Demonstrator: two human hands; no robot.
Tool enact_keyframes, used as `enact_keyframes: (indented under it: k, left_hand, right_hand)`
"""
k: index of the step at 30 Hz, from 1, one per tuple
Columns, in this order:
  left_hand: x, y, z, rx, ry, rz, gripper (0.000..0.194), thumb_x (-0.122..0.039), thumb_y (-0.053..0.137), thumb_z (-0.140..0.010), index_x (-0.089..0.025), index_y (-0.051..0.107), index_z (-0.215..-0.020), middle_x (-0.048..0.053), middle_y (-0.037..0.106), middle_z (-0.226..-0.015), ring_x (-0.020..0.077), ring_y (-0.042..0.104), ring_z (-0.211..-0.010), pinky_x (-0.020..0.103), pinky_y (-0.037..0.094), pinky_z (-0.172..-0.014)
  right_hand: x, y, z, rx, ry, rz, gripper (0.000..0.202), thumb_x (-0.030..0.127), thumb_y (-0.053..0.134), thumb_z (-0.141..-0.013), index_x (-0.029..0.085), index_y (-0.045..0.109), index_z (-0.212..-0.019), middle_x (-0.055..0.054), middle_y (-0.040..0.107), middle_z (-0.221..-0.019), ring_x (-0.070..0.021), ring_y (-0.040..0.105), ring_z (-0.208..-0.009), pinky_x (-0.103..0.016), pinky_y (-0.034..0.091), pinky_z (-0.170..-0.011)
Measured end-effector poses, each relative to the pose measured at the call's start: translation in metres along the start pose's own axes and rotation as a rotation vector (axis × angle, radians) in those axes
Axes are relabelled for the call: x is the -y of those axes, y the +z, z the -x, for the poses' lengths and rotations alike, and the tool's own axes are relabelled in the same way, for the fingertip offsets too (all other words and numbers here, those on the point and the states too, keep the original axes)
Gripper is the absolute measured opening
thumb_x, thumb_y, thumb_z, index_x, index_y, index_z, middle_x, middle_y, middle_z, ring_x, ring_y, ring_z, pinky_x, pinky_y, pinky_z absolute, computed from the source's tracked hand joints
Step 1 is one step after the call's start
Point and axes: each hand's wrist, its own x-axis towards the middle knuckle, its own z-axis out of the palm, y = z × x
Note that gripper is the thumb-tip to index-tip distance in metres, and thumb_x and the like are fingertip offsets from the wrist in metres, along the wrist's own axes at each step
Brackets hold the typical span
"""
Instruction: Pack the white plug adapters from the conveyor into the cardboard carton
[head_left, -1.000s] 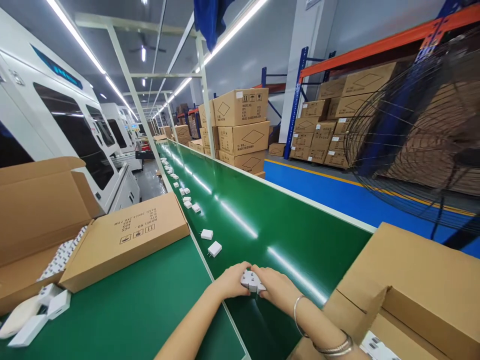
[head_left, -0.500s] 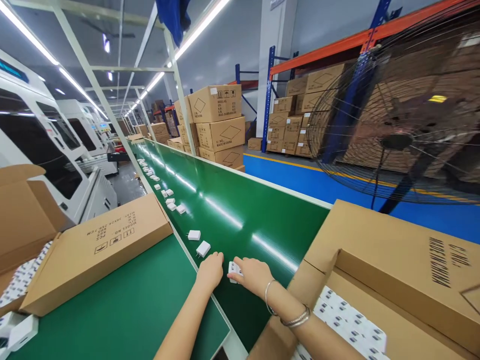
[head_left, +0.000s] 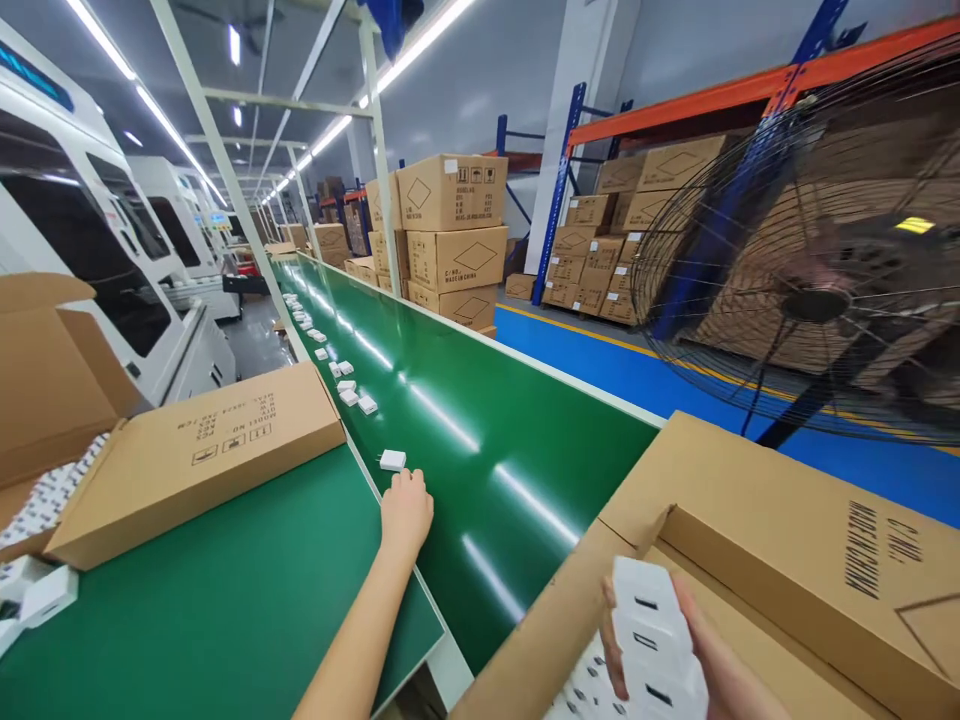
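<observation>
My right hand (head_left: pixel 716 650) grips a row of white USB charger plugs (head_left: pixel 652 635), their ports facing me. It is above the open carton (head_left: pixel 750 625) at the right, where more white chargers (head_left: pixel 589 690) lie packed. My left hand (head_left: pixel 407 512) is low over the near edge of the green conveyor belt (head_left: pixel 450 400), its fingers curled down. Anything inside those fingers is hidden. Just beyond the fingertips, a single white charger (head_left: pixel 392 460) lies on the belt with its prongs to the left.
Several chargers (head_left: pixel 349 392) are strung along the belt's left side. A closed carton (head_left: pixel 202 450) and an open box of chargers (head_left: pixel 56 495) stand on the green side table (head_left: pixel 225 600). A caged fan (head_left: pixel 817 300) is at the right, and stacked cartons (head_left: pixel 457 240) stand behind the belt.
My right hand has moved from the belt to the right, carrying chargers over the carton. My left hand has shifted slightly forward and left, covering where a second charger lay. The view has shifted slightly.
</observation>
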Motion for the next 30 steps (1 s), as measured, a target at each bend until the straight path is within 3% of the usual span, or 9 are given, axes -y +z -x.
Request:
enact_keyframes:
  k: [5,11,17,25,30]
  left_hand:
    - [0.001,0.004,0.001,0.005,0.031,0.011,0.021,-0.022,0.038,-0.084,-0.016,0.049,-0.101,0.011,0.052,-0.102,0.0224,0.049,-0.098,0.03,0.046,-0.073]
    - [0.004,0.004,0.001,0.037,0.022,0.061,0.023,-0.024,0.038,-0.085,-0.017,0.048,-0.105,0.01,0.054,-0.104,0.0217,0.049,-0.1,0.03,0.044,-0.076]
    - [0.008,0.003,0.0,0.095,-0.001,0.152,0.026,-0.028,0.037,-0.086,-0.021,0.048,-0.109,0.007,0.055,-0.107,0.02,0.049,-0.102,0.029,0.042,-0.08]
    - [0.001,0.003,0.008,0.079,0.252,0.069,0.057,-0.024,0.049,-0.074,-0.021,0.031,-0.128,0.009,0.042,-0.12,0.023,0.04,-0.111,0.028,0.044,-0.079]
    - [0.0,0.001,0.011,0.159,0.285,0.028,0.06,-0.021,0.049,-0.073,-0.023,0.028,-0.129,0.009,0.045,-0.115,0.0238,0.041,-0.11,0.029,0.044,-0.08]
  right_hand:
    - [-0.008,0.005,0.008,0.184,-0.12,-0.147,0.048,0.067,0.035,-0.08,0.023,0.054,-0.075,0.001,0.054,-0.058,-0.0108,0.048,-0.048,-0.023,0.035,-0.049]
    - [-0.012,0.003,0.001,0.343,-0.11,-0.225,0.055,0.076,0.029,-0.074,0.024,0.044,-0.071,0.002,0.054,-0.052,-0.0121,0.051,-0.041,-0.021,0.029,-0.038]
    - [-0.019,0.001,0.009,0.271,-0.079,-0.188,0.058,0.081,0.028,-0.069,0.023,0.034,-0.065,0.003,0.048,-0.046,-0.0109,0.044,-0.038,-0.021,0.029,-0.039]
    - [-0.015,0.011,0.012,0.246,-0.045,-0.196,0.055,0.077,0.032,-0.072,0.023,0.043,-0.067,0.001,0.052,-0.05,-0.0119,0.047,-0.041,-0.022,0.03,-0.039]
    - [-0.016,0.013,0.01,0.225,-0.035,-0.164,0.058,0.08,0.032,-0.07,0.023,0.045,-0.068,0.001,0.053,-0.051,-0.0126,0.049,-0.042,-0.023,0.032,-0.038]
